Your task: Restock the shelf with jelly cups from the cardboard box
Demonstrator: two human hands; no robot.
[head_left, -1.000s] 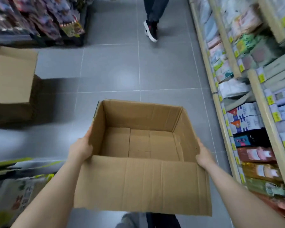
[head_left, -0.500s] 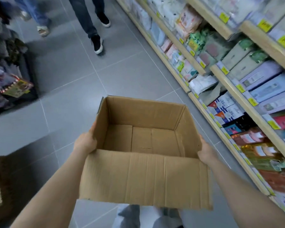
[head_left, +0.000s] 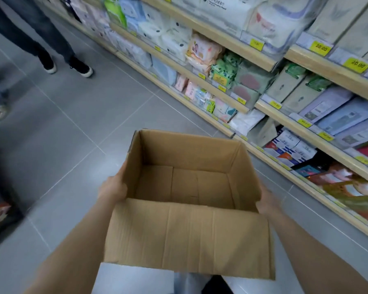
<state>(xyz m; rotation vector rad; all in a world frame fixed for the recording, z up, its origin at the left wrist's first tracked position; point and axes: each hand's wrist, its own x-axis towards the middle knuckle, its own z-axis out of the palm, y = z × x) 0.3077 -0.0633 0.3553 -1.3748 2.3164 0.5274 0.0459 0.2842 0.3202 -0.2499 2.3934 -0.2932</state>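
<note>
Cardboard box (head_left: 185, 209) is carried at waist height over the aisle floor (head_left: 77, 128), top flaps open, inside bare: no jelly cups visible in it. Left hand (head_left: 113, 190) grips the left wall, fingers curled under the edge. Right hand (head_left: 268, 200) presses the right wall; blurred, can't tell how its fingers lie. Shelf (head_left: 238, 132) on the right holds wipes and tissue packs, no jelly cups seen there. Judgement: box emptied, unloading looks finished; what's left is probably getting rid of the box.
</note>
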